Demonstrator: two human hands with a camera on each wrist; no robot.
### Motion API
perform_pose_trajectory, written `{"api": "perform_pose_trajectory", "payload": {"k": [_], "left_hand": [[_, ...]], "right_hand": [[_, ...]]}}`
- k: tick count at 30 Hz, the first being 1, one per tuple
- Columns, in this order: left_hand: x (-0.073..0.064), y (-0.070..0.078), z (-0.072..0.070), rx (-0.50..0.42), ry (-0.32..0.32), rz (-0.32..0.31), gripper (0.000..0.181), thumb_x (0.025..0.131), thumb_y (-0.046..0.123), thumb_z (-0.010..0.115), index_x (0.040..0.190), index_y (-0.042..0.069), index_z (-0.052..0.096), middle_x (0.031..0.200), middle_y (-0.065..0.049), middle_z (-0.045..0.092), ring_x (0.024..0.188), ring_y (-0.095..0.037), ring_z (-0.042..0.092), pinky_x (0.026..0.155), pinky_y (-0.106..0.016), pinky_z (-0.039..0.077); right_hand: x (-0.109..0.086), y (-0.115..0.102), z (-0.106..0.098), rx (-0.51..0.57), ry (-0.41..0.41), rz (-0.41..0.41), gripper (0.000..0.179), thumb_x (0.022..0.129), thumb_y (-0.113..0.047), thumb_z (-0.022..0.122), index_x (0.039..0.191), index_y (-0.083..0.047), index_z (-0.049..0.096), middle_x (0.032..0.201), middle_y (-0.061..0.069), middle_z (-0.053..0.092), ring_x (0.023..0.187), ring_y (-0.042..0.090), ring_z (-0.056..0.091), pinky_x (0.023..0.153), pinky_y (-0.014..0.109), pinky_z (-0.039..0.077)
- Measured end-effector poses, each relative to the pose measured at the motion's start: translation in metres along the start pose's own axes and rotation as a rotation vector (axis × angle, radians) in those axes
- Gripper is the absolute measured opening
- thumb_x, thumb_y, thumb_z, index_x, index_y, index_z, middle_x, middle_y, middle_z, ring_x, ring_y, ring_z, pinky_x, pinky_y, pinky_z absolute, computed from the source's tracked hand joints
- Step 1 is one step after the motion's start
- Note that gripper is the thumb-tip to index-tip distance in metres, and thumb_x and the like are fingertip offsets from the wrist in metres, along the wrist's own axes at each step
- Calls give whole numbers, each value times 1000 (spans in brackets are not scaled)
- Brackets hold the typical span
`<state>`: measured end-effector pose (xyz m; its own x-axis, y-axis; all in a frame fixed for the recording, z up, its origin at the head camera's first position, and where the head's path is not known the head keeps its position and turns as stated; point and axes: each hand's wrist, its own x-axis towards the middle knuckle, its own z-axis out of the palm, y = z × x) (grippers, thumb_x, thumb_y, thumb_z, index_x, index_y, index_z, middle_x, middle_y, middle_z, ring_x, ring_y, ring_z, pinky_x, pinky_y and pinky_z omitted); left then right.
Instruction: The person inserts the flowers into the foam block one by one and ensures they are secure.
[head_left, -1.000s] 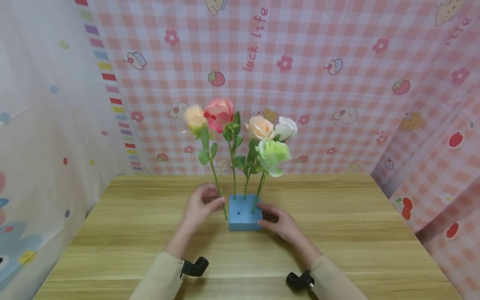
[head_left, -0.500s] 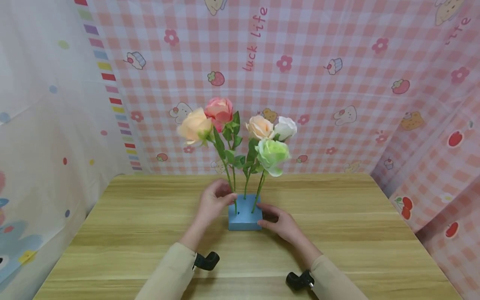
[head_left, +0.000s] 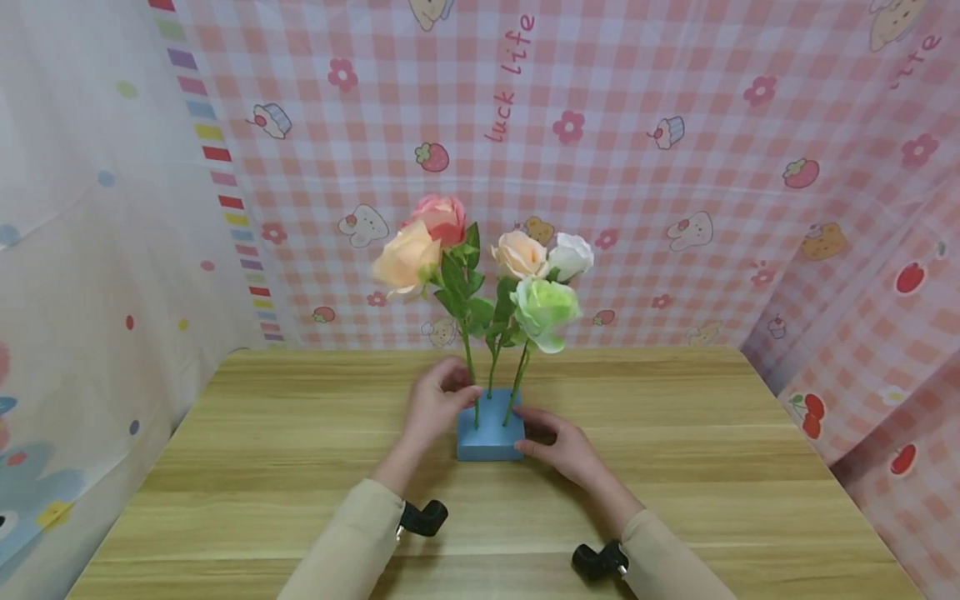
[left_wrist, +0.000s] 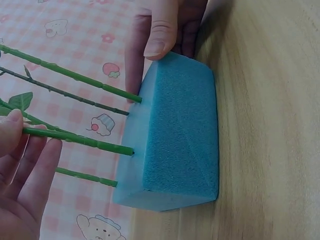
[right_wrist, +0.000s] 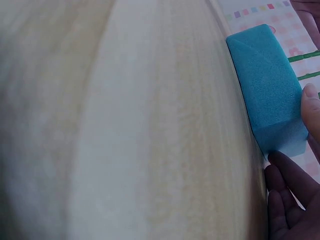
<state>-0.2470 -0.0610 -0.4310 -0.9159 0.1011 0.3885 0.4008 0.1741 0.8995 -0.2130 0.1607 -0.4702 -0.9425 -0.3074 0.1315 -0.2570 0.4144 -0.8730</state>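
A blue foam block stands on the table with artificial roses upright in its top. My left hand pinches the green stem of a large peach rose between thumb and fingertips. In the left wrist view, that stem's lower end meets a hole in the block's top. My right hand holds the block's right side, thumb at the near corner and fingers farther back. Also in the block are a pink rose behind the peach one, a smaller peach rose, a white rose and a green rose.
The wooden table extends around the block. A pink checked cloth hangs behind it, with a white printed cloth at the left. A black camera mount sits at the left wrist and another camera mount at the right.
My left hand has moved right with the large peach rose, bringing its stem from beside the block onto the block's top at the front-left hole. My right hand has stayed at the block.
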Motion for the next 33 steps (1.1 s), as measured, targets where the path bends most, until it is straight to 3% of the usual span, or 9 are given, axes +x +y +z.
{"api": "perform_pose_trajectory", "payload": {"k": [3,12,19,27,33], "left_hand": [[0,0,1,10,12,3,19,79,-8,77,89,-2,62,79,-12,65,71,-25,65,60,-28,59],[-1,0,4,96,28,33,18,80,-5,77,88,2,62,81,-11,68,75,-27,67,63,-28,58],[-4,-6,6,178,5,62,19,80,-3,78,86,6,62,83,-8,69,80,-26,68,72,-37,57],[-9,-21,7,178,-2,92,20,80,-4,79,85,5,62,82,-7,67,78,-24,67,71,-32,57],[-13,-27,9,184,1,110,19,81,-1,79,85,7,62,81,-5,67,78,-23,67,72,-33,57]], "right_hand": [[-1,-2,-1,4,-7,-6,48,90,-7,73,134,4,57,129,23,60,116,42,58,99,56,45],[9,35,4,-16,3,28,52,89,-24,76,137,-13,60,132,10,62,118,29,59,101,48,45],[8,30,3,-15,5,21,52,89,-19,76,137,-8,59,132,13,62,118,32,58,101,51,45],[10,37,3,-24,12,44,53,87,-27,78,136,-17,62,133,6,62,122,28,56,105,49,42],[10,38,3,-29,17,41,52,87,-25,78,135,-16,62,133,6,62,122,28,56,105,48,42]]}}
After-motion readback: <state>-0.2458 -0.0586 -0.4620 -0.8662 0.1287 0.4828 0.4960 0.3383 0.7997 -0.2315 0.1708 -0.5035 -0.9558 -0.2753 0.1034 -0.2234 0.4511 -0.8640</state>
